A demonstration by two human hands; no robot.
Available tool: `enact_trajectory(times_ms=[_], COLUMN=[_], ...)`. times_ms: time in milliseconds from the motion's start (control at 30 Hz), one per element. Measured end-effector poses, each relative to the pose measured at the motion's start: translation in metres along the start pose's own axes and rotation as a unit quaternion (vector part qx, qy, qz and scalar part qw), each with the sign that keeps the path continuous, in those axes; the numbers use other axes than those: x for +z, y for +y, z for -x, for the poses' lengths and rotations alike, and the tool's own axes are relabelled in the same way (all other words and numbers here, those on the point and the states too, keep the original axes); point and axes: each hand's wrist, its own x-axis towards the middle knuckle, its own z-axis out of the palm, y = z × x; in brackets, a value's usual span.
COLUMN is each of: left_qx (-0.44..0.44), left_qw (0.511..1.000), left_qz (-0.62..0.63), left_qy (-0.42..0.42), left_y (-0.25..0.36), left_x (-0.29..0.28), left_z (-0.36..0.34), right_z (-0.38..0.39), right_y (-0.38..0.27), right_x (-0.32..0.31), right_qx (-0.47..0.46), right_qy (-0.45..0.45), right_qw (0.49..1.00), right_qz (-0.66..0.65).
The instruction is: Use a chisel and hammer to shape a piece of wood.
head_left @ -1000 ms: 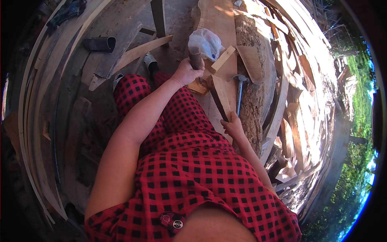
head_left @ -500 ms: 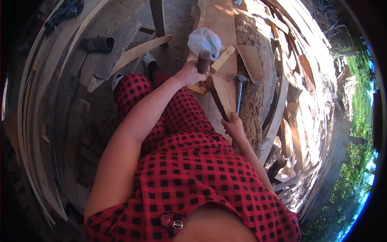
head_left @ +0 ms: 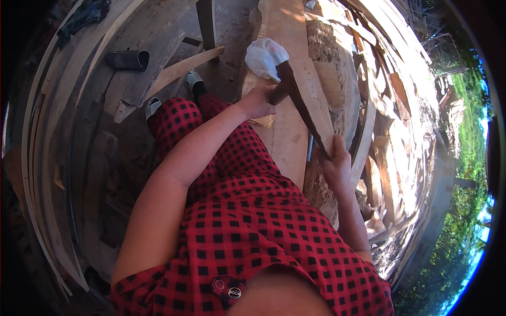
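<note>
My left hand [head_left: 258, 102] is wrapped round a thick brown wooden handle [head_left: 279, 94]; whatever lies below the grip is hidden. My right hand [head_left: 338, 162] grips the narrow end of a long, flat piece of wood [head_left: 314, 97] with a pale face and dark edge. Its wide end is up beside the handle, overlapping it in view; I cannot tell if they touch. Both hands are over a broad pale plank [head_left: 284, 150]. On it sits a crumpled clear plastic bag [head_left: 265, 58]. A hammer's blue shaft [head_left: 310, 149] shows partly behind the held wood.
Right of the plank lies a rough, bark-edged slab [head_left: 321, 188], with wood offcuts [head_left: 383, 152] heaped beyond it. Long curved boards [head_left: 39, 131] line the left side. A dark tube-shaped piece [head_left: 128, 60] rests near my legs, and a dark wooden post [head_left: 206, 23] stands ahead.
My right hand has moved up and to the right, lifting the wood across the hammer and a small block. The handle in my left hand now tilts rightward.
</note>
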Motion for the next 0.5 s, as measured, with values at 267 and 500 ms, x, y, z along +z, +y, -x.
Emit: enact_trajectory(times_ms=[267, 500], left_qx=[0.030, 0.036], left_qw=[0.997, 0.995], left_qz=[-0.071, -0.090], left_qy=[-0.009, -0.019], left_y=[0.001, -0.007], left_x=[0.000, 0.005], left_z=[-0.002, -0.001], right_z=[0.018, 0.015], right_y=[-0.015, -0.024], right_x=[-0.009, -0.018], right_qx=[-0.140, -0.063], right_qy=[0.111, 0.092], right_qw=[0.984, 0.983], right_qz=[-0.004, -0.147])
